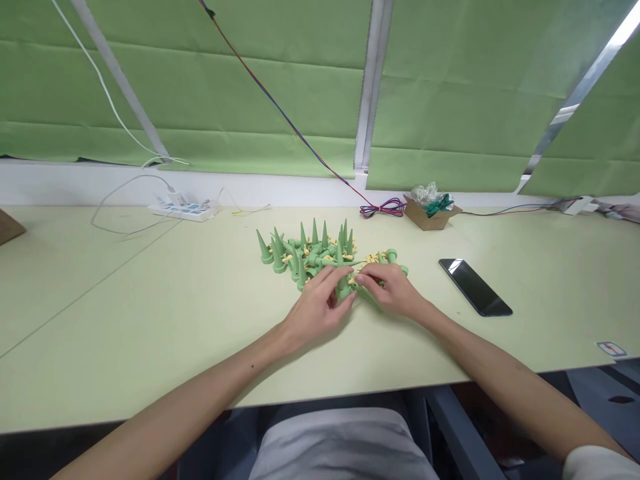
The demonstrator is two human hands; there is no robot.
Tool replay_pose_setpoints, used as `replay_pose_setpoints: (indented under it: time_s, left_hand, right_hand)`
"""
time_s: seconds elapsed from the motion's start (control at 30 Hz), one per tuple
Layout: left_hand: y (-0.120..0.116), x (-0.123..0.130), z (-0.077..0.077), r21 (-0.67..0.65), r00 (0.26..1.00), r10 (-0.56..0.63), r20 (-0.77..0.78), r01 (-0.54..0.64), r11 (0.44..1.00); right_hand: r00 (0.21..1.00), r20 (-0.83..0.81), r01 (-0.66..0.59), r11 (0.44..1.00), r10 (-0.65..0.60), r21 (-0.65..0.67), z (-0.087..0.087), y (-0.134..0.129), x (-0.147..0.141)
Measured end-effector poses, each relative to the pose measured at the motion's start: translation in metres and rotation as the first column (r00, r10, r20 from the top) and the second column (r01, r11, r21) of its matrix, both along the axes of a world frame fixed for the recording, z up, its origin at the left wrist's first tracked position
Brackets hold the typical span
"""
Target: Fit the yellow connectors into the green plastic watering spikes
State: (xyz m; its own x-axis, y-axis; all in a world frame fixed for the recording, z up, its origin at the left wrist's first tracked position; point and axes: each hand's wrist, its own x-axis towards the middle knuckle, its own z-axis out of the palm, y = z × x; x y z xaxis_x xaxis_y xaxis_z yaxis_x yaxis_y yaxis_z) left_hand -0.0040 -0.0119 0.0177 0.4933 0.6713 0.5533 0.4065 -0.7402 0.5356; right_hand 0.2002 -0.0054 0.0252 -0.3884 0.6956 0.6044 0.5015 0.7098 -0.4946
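Left hand point(320, 307) grips a green plastic cone point(343, 289) above the desk point(200, 293), at the pile's near side. Right hand point(393, 288) is narrowed at a small yellow piece point(352, 281) beside it; firm hold cannot be told. Risk: off-line pressure could slip the small part loose. Cone's long axis and tip direction: unclear, fingers cover it. Neighbouring cones point(278, 253) point up, axes near vertical.

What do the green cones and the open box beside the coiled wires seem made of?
The green cones are probably molded plastic: matte, evenly coloured, with smooth tapers. The open box looks like plain cardboard, dull brown with a folded-out flap; any coating is unclear.
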Motion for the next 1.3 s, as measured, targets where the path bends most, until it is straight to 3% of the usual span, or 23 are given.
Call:
replay_pose_setpoints:
  time_s: [0.33, 0.63, 0.77, 0.97, 1.3]
  left_hand:
    - [-0.0001, -0.0002, 0.0007, -0.007, 1.0, -0.008, 0.001, 0.008, 1.0]
    - [0.0003, -0.0012, -0.002, 0.004, 0.998, 0.063, 0.027, -0.063, 0.998]
    - [0.0022, -0.0012, -0.0032, 0.018, 0.997, 0.063, 0.04, -0.064, 0.998]
    - [0.0028, -0.0008, -0.0028, 0.014, 0.997, 0.056, 0.045, -0.057, 0.998]
    - [0.0007, -0.0004, -0.0007, -0.001, 0.999, 0.037, 0.032, -0.037, 0.999]
  right_hand:
    - [0.999, 0.02, 0.027, 1.0, -0.027, -0.011, -0.0034, 0.0026, 0.0002]
    - [0.993, -0.081, 0.077, 0.992, -0.085, -0.097, -0.0025, 0.0023, 0.0021]
    - [0.986, -0.164, -0.008, 0.991, -0.014, -0.134, -0.0001, 0.0003, 0.0032]
    - [0.988, -0.139, -0.086, 0.991, 0.071, -0.105, -0.0054, 0.0019, 0.0029]
    - [0.996, -0.068, -0.054, 0.997, 0.051, -0.053, -0.0069, 0.0027, 0.002]
